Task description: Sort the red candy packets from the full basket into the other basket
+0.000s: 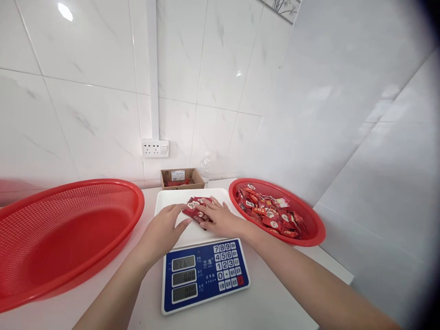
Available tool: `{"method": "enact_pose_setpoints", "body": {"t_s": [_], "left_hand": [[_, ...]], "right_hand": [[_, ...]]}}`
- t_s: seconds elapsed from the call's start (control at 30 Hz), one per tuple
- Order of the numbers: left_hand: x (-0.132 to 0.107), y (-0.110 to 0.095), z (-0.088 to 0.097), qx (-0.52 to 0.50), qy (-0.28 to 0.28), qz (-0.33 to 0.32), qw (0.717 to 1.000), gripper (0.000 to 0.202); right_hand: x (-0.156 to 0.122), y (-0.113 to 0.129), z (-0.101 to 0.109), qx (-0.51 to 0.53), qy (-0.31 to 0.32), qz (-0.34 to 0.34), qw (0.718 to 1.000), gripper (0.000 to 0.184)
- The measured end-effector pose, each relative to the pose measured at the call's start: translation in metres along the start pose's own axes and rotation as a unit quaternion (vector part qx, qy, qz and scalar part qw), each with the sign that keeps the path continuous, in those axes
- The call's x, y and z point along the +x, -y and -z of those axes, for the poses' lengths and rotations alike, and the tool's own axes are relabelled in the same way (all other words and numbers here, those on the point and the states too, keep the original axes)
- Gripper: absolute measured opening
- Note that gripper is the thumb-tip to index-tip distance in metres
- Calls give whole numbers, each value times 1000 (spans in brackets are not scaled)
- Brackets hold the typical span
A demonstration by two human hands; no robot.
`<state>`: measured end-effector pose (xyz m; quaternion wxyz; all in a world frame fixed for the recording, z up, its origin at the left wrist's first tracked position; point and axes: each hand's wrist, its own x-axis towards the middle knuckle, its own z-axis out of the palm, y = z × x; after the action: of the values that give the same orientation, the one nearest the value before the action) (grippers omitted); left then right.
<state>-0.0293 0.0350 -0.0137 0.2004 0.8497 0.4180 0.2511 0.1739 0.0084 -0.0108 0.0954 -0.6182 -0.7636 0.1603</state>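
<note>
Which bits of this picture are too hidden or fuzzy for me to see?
All in the head view:
Part of the shiny red packets on the white plastic tray: covered by the right hand.
Left end of the large red mesh basket: cut off by the left edge.
Lowest packets in the oval red plastic basket: buried under the top packets.
Number on the top grey screen: too blurred.

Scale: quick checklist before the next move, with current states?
1. Red packets on the white pan: ok.
2. Pan free of hands: not ok, left hand and right hand are over it, at the packets.
3. Top display readable: cannot tell, digits blurred.
4. Keypad unobstructed: ok.
5. More packets in the right-hand basket: ok.
</note>
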Motion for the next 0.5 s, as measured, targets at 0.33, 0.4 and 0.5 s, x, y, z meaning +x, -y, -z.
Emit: {"method": "enact_pose_setpoints", "body": {"t_s": [0.33, 0.4, 0.5], "left_hand": [[-2, 1, -3, -13, 3, 0, 1000, 37], [-1, 0, -5, -15, 8, 2, 1000, 36], [0, -1, -11, -12, 18, -1, 1000, 36]], "right_hand": [[-10, 4, 20, 203, -235, 23, 950, 53], [-20, 11, 25, 300, -370, 46, 878, 45], [-35, 22, 27, 416, -510, 78, 749, 32]]}}
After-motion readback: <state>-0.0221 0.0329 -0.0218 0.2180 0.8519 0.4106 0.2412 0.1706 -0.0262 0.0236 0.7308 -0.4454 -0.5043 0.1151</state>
